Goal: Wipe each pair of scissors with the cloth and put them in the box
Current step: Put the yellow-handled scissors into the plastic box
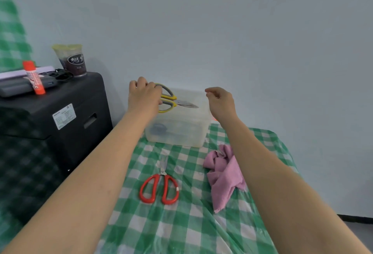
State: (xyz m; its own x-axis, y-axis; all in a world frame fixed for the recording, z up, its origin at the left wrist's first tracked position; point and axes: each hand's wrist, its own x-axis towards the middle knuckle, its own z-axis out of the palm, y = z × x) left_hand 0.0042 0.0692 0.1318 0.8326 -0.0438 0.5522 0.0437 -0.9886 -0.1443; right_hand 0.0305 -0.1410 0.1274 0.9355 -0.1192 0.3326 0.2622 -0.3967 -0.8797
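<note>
Yellow scissors (173,99) are hanging over the clear box (181,130), with the left hand (144,96) pinching their handles. Right hand (221,102) is hovering beside the box, fingers loosely curled, holding nothing. Red scissors (159,187) and pink cloth (224,175) are lying on the checked surface (181,223).

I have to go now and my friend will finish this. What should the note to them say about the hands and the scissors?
Left hand: holds the yellow scissors by the handles over the open clear box, blades pointing right.
Right hand: above the box's right side, fingers loosely curled, holding nothing.
Red scissors: flat on the checked tablecloth, in front of the box, blades toward it.
Pink cloth: crumpled on the tablecloth, right of the red scissors.
Done: yellow pair is at the box but not yet let go. Something dark already lies in the box; I cannot tell what.
Left: drop the yellow pair in, then wipe the red pair and box it.
</note>
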